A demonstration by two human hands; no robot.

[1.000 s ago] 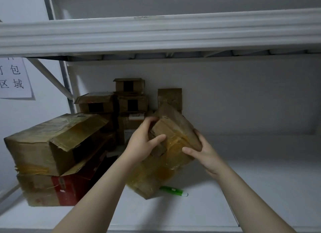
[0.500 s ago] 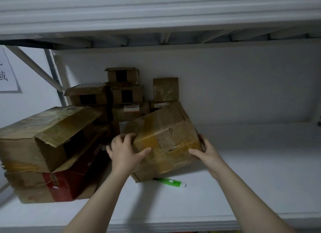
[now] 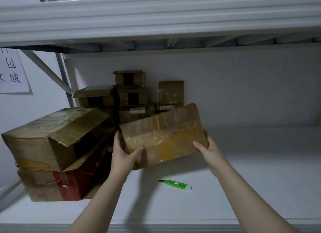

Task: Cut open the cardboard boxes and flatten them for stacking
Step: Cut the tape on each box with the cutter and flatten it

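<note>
The person holds one box (image 3: 163, 137) with both hands above the white shelf (image 3: 251, 180). The left hand (image 3: 123, 152) grips its left end, with the thumb on the front face and the fingers curled behind the edge. The right hand (image 3: 206, 149) grips the right lower corner in the same way. The box is closed, covered with yellowish tape, and tilted, its right side higher than its left side. It is not possible to tell if its lower edge touches the shelf.

A green cutter (image 3: 174, 184) lies on the shelf just in front of the box, between the two forearms, and no hand touches it. On the left a big box (image 3: 52, 137) with an open flap rests on a red box (image 3: 69, 185). Behind, against the wall, small boxes (image 3: 130, 95) stand in a stack. A paper sign (image 3: 12, 72) hangs on the left wall, and an upper shelf (image 3: 156, 20) crosses the top.
</note>
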